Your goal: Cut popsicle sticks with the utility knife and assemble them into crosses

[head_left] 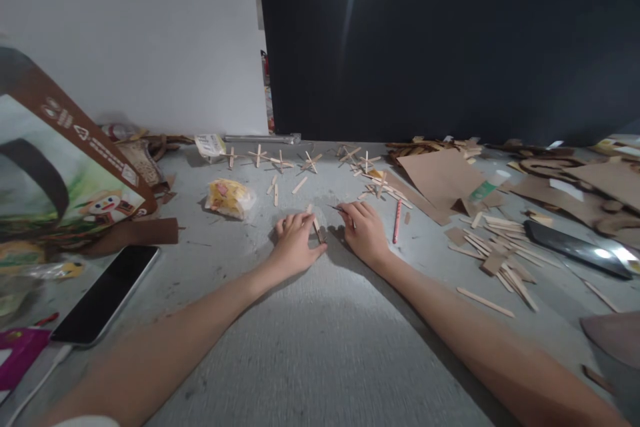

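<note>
On the grey table, my left hand (pixel 296 244) bridges a short wooden craft stick (pixel 317 227), forefinger near its far end and thumb at its near end, holding it down. Just to the right, my right hand (pixel 366 232) is closed in a pinch on a thin dark pointed tool (pixel 336 207), whose tip points left above the table; its exact kind is too small to make out. Beyond both hands lie loose short sticks, one of them a stick piece (pixel 299 185). A row of crossed-stick pieces stands farther back, including a star-shaped piece (pixel 312 162).
Right of my right hand lies a red-pink striped stick (pixel 397 221). Farther right are a pile of craft sticks (pixel 505 253), brown cardboard (pixel 437 177), a glue stick (pixel 490 187) and a dark phone (pixel 575 247). Leftward sit a yellow packet (pixel 230 198), another phone (pixel 106 295) and a printed bag (pixel 65 160).
</note>
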`<state>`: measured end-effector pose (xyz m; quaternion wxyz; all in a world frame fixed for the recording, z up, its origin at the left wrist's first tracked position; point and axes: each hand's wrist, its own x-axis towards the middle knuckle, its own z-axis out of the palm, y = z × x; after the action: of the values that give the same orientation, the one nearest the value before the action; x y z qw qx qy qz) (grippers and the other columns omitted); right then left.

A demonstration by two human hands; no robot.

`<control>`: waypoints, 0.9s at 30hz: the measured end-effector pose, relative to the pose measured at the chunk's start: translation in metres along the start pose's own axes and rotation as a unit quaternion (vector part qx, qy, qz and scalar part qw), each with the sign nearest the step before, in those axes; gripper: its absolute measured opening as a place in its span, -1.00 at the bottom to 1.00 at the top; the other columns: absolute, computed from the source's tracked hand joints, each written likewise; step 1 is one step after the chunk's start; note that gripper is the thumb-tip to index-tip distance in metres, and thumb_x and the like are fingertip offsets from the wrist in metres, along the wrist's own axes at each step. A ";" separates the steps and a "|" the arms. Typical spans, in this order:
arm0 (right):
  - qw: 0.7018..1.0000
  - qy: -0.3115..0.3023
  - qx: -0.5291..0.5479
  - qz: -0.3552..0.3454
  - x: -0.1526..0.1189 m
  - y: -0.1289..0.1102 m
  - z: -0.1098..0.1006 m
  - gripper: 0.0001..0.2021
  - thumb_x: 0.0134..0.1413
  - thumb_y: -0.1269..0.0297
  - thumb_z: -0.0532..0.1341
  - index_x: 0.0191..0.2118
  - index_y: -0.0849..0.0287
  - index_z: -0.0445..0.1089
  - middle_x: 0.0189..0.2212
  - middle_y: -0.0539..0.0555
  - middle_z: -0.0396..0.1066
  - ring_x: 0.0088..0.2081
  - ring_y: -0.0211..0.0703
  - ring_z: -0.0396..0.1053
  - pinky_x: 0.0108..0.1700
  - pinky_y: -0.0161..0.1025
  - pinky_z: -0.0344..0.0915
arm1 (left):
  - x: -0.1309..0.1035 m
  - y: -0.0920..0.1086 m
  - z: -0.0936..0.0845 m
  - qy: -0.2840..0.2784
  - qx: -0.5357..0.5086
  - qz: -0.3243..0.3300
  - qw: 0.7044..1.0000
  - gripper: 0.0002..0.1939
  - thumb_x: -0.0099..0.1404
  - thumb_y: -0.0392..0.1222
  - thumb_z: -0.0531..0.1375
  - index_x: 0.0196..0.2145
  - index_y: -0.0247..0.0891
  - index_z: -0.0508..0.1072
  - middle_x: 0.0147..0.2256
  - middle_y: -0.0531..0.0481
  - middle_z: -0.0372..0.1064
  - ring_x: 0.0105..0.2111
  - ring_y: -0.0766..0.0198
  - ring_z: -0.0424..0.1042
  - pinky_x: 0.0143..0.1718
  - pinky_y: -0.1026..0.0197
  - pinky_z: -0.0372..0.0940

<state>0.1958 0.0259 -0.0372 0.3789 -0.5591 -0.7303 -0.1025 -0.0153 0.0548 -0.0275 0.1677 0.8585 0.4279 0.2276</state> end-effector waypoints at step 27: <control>0.915 -0.377 -0.132 -0.062 -0.016 -0.049 -0.054 -0.70 0.52 0.13 0.09 -0.18 0.11 0.51 -0.53 0.09 0.52 -0.51 -0.03 0.49 -0.47 -0.17 -0.02 | -0.006 -0.028 -0.054 -0.231 -0.012 0.096 0.968 -0.35 0.12 0.09 0.50 0.18 0.12 0.57 0.47 -0.13 0.11 0.49 -0.33 -0.07 0.41 -0.50 -0.32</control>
<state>0.1769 -0.0345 0.0032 -0.0091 -0.5550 -0.8318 -0.0028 -0.0655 0.0709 0.0032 0.2500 0.9226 0.2906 0.0437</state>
